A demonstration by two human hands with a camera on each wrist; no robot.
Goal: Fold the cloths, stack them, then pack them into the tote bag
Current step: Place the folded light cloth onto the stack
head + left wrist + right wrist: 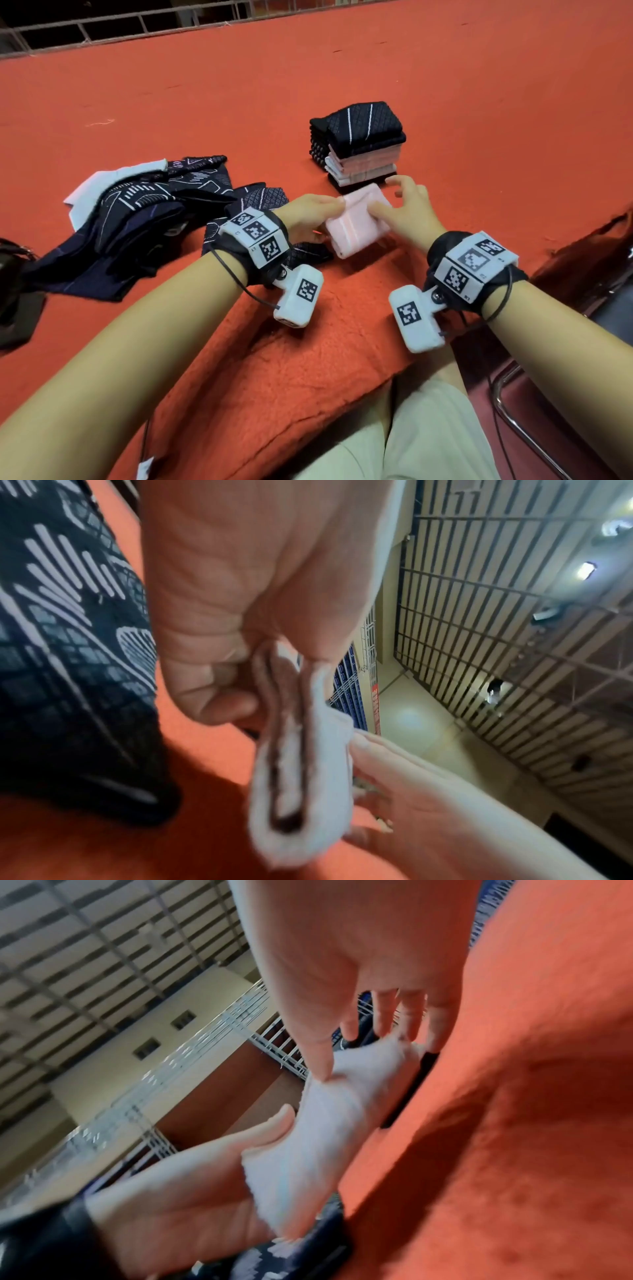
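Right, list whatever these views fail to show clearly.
- Tote bag: a dark object is cut off by the head view's left edge; identity unclear.
- Stack: exact cloth count unreadable, lower front hidden by the right hand.
- Pink cloth: blurred in both wrist views.

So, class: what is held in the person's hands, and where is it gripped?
A folded pink cloth: left hand pinches its left edge, right hand pinches its right side.

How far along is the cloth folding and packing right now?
Partly done. A stack of folded cloths stands on the red blanket. The left hand and right hand hold a folded pink cloth. A pile of unfolded dark cloths remains. No tote bag is clearly visible; packing hasn't started.
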